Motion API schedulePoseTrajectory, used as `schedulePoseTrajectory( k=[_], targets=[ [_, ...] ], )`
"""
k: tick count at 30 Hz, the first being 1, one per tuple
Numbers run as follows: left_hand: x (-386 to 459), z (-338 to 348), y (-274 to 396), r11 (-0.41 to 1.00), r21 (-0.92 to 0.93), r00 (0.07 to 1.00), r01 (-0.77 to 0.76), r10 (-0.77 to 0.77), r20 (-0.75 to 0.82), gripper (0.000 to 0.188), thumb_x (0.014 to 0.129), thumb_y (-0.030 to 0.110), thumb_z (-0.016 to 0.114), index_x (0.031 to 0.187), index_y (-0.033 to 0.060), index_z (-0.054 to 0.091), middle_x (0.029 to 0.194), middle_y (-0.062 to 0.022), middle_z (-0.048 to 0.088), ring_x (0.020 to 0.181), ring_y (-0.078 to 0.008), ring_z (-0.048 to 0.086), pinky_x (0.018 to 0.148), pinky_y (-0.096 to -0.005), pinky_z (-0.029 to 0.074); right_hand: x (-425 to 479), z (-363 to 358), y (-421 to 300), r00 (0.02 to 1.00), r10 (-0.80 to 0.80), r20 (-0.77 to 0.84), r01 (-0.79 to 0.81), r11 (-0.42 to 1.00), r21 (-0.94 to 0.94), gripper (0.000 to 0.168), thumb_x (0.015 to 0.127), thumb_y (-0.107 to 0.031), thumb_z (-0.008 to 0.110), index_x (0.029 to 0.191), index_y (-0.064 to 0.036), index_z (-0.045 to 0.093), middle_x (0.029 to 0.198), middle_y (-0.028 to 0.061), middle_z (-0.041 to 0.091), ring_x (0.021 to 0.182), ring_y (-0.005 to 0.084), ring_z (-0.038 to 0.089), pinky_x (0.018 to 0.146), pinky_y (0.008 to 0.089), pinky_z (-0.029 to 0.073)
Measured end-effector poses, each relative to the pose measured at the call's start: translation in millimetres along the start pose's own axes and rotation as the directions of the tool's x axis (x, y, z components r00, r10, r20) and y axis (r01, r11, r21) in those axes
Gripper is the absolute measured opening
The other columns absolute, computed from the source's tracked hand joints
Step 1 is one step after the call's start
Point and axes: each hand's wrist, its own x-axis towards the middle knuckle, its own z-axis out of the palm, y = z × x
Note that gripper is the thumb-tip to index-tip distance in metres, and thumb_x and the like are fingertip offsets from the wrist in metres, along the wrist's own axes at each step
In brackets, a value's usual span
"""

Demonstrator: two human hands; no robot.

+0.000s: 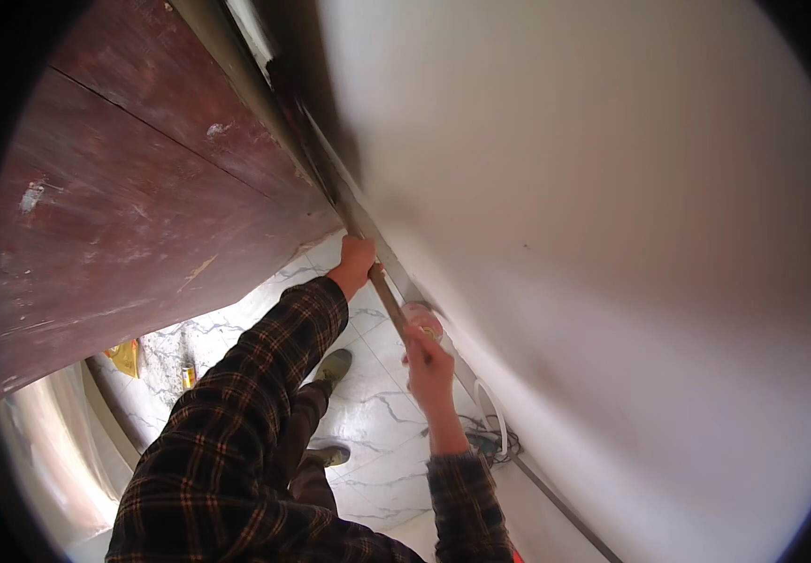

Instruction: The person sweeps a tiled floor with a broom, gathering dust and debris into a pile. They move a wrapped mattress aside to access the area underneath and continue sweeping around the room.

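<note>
Both my hands are closed around a long wooden pole (389, 304). My left hand (357, 257) grips it higher up, beside the lower corner of a worn reddish-brown panel (145, 183). Nearer to me, my right hand (431, 366) holds the pole's lower part. The pole runs up along the narrow space between the panel and a pale wall (588, 211). Its far end is dark and blurred, so I cannot tell what is on it. White smears and scuffs mark the panel.
On the marble-patterned tile floor (377, 415) stands a pinkish round container (421, 318), partly behind my right hand. Tangled cables (514, 443) and a looped white hose (493, 405) lie by the wall. A yellow bag (124, 359) and a small can (189, 375) are at the left.
</note>
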Motion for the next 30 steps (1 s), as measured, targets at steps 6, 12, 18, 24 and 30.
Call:
schedulePoseTrajectory(
  k=[6,12,18,24,30],
  targets=[
    [-20,0,-46,0.99,-0.007,0.99,0.139,-0.139,-0.021,0.023,0.082,0.019,0.052,0.081,0.0024,0.036,0.059,-0.009,0.041,0.047,-0.0226,0.045,0.041,-0.0392,0.041,-119,-89,-98,0.945,0.328,0.016,-0.316,0.921,-0.23,0.022,0.084,-0.004,0.05,0.104,-0.002,0.059,0.066,-0.0006,0.052,0.056,0.0039,0.045,0.049,0.0183,0.036],
    [-23,6,-30,0.965,-0.198,0.978,0.175,-0.147,0.148,0.014,0.08,0.01,0.051,0.076,0.0041,0.039,0.055,-0.0083,0.04,0.044,-0.021,0.042,0.04,-0.0383,0.04,-135,-106,-120,0.92,0.385,0.067,-0.367,0.91,-0.193,0.024,0.081,0.002,0.047,0.102,0.002,0.059,0.066,0.0026,0.052,0.053,0.0076,0.048,0.053,0.0215,0.042],
    [0,21,-10,0.955,-0.272,0.992,0.115,-0.095,0.086,0.009,0.076,0.002,0.048,0.074,-0.0002,0.04,0.05,-0.0112,0.04,0.038,-0.0238,0.042,0.037,-0.0396,0.04,-69,-103,-118,0.979,0.178,0.096,-0.095,0.825,-0.557,0.025,0.079,-0.006,0.056,0.104,-0.008,0.057,0.07,0.0105,0.058,0.057,0.02,0.058,0.05,0.0278,0.044],
    [-6,28,4,0.947,-0.322,0.998,0.02,0.003,0.07,0.011,0.076,0.004,0.05,0.076,0.0006,0.04,0.051,-0.0094,0.04,0.039,-0.0229,0.043,0.037,-0.0389,0.04,-73,-108,-93,0.991,-0.046,0.123,0.121,0.685,-0.718,0.036,0.079,-0.011,0.059,0.114,-0.013,0.052,0.066,0.0092,0.056,0.056,0.0256,0.056,0.047,0.0332,0.043],
    [47,-12,39,0.978,-0.206,0.991,0.018,0.009,0.131,0.013,0.078,0.007,0.055,0.077,0.0073,0.042,0.056,-0.0052,0.04,0.045,-0.0184,0.042,0.039,-0.0354,0.039,-37,-44,-104,0.954,-0.204,0.22,0.299,0.573,-0.763,0.037,0.078,-0.018,0.059,0.114,-0.014,0.053,0.054,0.0055,0.049,0.043,0.0242,0.049,0.039,0.035,0.038]
  ],
)
